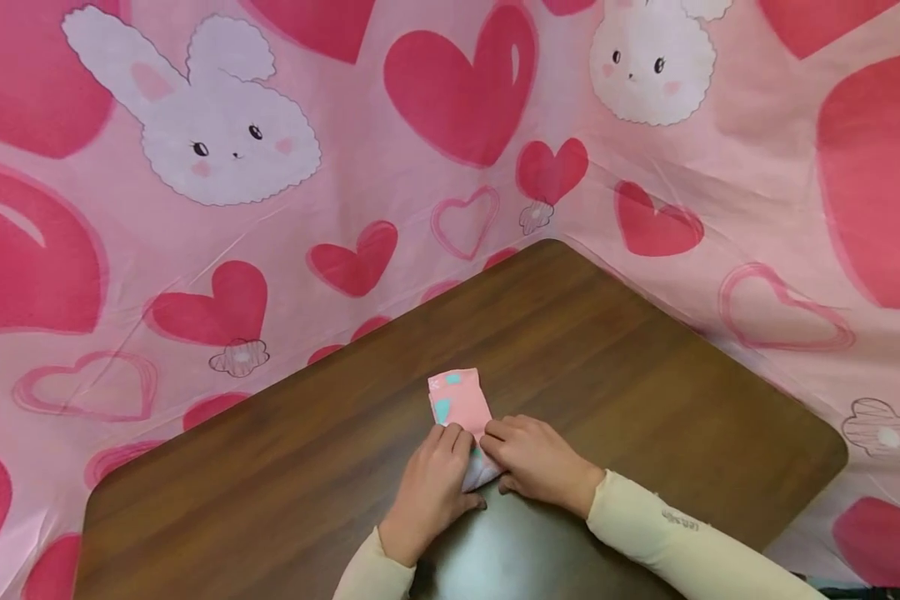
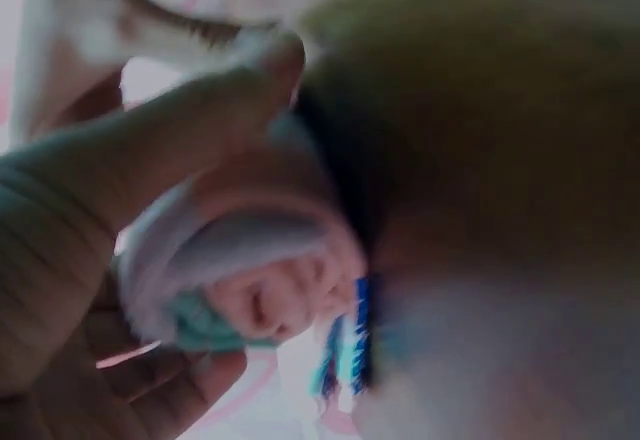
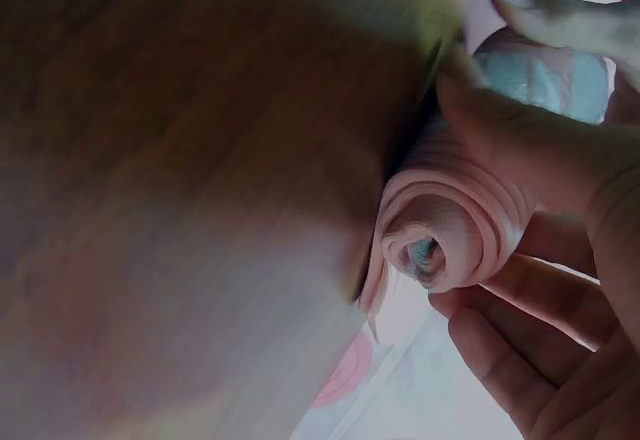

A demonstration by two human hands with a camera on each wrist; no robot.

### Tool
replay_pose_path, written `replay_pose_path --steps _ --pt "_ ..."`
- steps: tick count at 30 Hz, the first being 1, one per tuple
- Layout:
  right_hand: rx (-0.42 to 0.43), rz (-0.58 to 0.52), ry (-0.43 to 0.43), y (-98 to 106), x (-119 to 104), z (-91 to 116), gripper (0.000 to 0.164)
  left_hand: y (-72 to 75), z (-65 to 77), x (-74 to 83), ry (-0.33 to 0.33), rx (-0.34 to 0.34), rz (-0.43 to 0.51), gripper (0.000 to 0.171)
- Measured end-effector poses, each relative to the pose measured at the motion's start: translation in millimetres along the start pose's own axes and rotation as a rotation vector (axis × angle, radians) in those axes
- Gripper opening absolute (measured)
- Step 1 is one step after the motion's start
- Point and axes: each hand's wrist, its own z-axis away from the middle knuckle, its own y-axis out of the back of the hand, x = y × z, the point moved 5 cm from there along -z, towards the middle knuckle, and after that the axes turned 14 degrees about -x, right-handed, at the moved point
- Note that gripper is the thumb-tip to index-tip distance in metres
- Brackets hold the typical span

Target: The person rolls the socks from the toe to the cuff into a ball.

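Observation:
A pink cloth with teal and white patches (image 1: 468, 404) lies on the table as a narrow folded strip, its near end wound into a roll. My left hand (image 1: 437, 475) holds the left end of the roll, thumb on the near side and fingers over the top. On the right end, my right hand (image 1: 536, 460) grips it the same way. The spiral layers of the rolled cloth (image 3: 450, 210) show between thumb and fingers in the right wrist view. In the left wrist view the other rolled end (image 2: 235, 230) is blurred. Which kind of cloth item it is cannot be told.
The brown wooden table (image 1: 307, 467) has rounded corners and spreads out around the hands. Behind it hangs a pink curtain (image 1: 390, 175) printed with hearts and rabbits, meeting in a corner beyond the table's far edge.

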Motion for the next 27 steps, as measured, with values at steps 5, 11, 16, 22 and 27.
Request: replay_pose_path --steps 5,11,16,22,27 --pt "0.051 0.062 -0.011 -2 0 -6 0.027 -2.9 0.0 1.1 0.028 0.074 -0.063 0.060" --pt "0.057 -0.033 -0.042 -5 1 -3 0.018 -1.8 2.8 0.2 0.036 0.087 -0.008 0.045" --pt "0.020 -0.143 -0.094 -7 5 -2 0.021 -1.0 6.1 -2.3 0.053 0.078 0.085 0.038" --pt "0.003 -0.339 -0.129 -9 8 2 0.026 0.2 11.1 -11.7 0.111 0.030 0.353 0.034" --pt "-0.008 -0.490 -0.137 -13 17 5 0.029 -2.9 8.9 -21.5 0.163 -0.087 0.532 0.032"
